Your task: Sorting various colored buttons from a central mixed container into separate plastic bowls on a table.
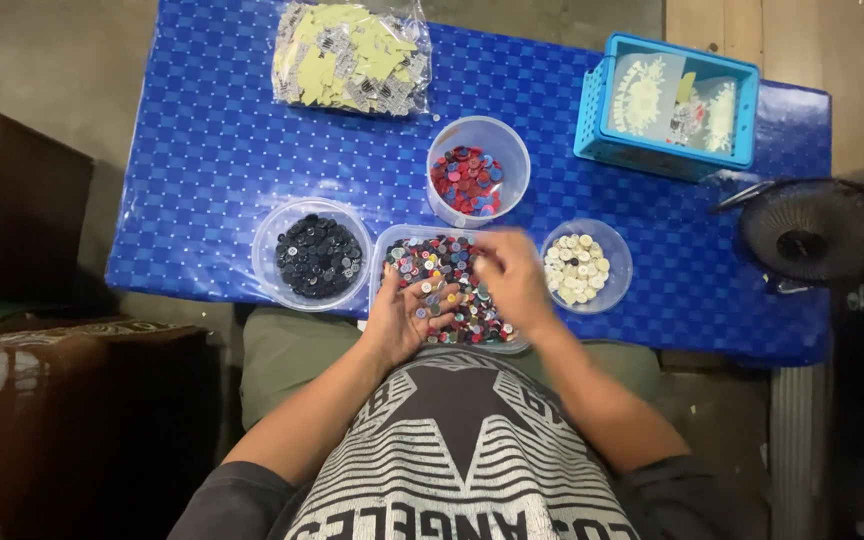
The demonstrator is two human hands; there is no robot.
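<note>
The tub of mixed buttons (pixel 430 262) is sitting at the bottom middle of the frame, right under both hands. The left hand (pixel 404 318) is lying palm up, fingers spread, holding a few buttons. The right hand (pixel 514 280) is hovering above the tub; its fingers are blurry, so I cannot tell their state.

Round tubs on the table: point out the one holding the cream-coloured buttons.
It is the small round tub right of the mixed-button tray; the others hold black and red-and-blue buttons.
</note>
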